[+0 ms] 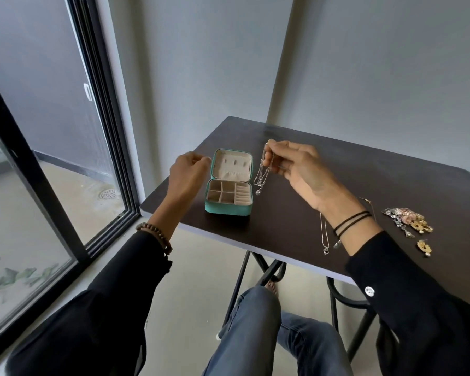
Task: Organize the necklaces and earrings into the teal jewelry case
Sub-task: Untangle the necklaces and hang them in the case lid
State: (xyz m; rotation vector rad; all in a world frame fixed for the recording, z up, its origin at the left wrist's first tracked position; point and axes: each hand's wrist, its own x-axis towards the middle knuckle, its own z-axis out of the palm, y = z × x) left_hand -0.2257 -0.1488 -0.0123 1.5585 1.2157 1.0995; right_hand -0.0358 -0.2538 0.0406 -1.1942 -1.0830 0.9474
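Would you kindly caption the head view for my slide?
Right hand pinches a silver chain necklace beside the open teal jewelry case on a dark table; left hand hovers nearby.

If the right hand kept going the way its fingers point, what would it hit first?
Probably the open case lid, just past the necklace the right hand pinches; depth is unclear.
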